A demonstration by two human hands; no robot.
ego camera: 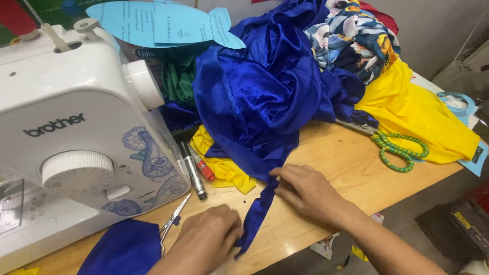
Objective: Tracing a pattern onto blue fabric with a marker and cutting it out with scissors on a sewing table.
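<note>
Wooden table (pixel 336 158); hands pinching blue strip (pixel 257 214)

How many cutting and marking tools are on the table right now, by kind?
Scissors: 2, a small pair by the left hand and a large pair with green-wrapped handles near the yellow fabric.
Markers: 2, one black and one red-tipped, beside the sewing machine.
Total: 4

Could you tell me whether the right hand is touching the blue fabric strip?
Touching. The head view shows the right hand with its fingers pressed on the top of the blue fabric strip.
</note>
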